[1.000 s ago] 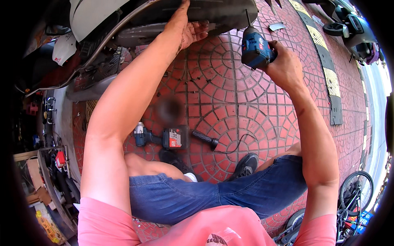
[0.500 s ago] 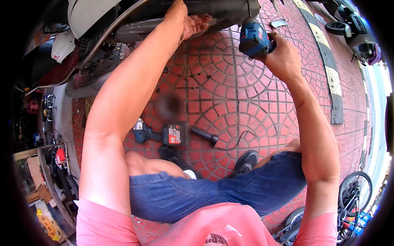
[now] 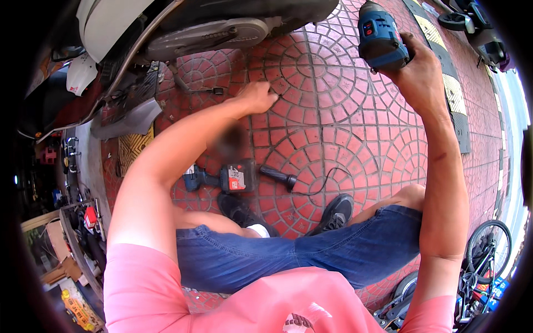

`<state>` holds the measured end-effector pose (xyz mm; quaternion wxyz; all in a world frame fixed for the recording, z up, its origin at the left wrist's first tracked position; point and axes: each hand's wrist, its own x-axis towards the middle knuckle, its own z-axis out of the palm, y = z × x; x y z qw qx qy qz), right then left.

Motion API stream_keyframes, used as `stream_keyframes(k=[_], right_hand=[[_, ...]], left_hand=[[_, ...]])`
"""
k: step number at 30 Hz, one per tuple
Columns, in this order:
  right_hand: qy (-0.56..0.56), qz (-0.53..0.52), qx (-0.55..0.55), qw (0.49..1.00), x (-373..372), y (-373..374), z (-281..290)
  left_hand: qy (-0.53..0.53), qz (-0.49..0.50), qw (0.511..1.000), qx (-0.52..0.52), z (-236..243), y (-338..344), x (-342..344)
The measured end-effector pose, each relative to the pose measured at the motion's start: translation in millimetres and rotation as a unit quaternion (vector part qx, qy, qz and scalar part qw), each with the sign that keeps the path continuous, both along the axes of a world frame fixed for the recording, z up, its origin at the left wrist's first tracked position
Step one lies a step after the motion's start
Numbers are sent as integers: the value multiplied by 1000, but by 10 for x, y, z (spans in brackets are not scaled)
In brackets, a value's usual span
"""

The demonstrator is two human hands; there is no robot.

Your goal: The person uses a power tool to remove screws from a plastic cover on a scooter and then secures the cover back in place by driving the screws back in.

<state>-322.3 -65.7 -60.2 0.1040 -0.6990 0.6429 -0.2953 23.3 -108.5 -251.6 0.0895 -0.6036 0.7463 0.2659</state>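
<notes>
My right hand (image 3: 423,77) is wrapped round the handle of a blue cordless drill (image 3: 383,39), raised at the upper right, its front end pointing away from me. My left hand (image 3: 259,97) is closed low over the red paving in front of the scooter; whatever its fingers hold, if anything, is hidden. The scooter's grey engine cover (image 3: 214,38) is beyond that hand. Nearer my feet, a second blue cordless power tool (image 3: 208,178) with a battery lies on its side, partly behind my left forearm. To its right lies a black handlebar grip (image 3: 277,176) with a thin cable.
A black-and-yellow speed-bump strip (image 3: 452,94) runs along the right. Another scooter (image 3: 483,39) stands at the far right, and a bicycle (image 3: 488,252) at the lower right. Shelves with boxes and parts (image 3: 72,266) line the left side. My shoes (image 3: 336,213) rest on the paving.
My left hand has come down from the scooter's underside toward me and its fingers have closed. My right hand has moved the drill to the right, away from the scooter.
</notes>
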Motion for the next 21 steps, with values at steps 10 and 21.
stream_keyframes(k=[10,21], right_hand=[[-56,72,-8,996,7,-157,-144],[-54,1,54,997,-281,-210,-231]], left_hand=[[-124,304,940,-93,-1013,342,-21],[-158,288,928,-178,-1080,156,-619]])
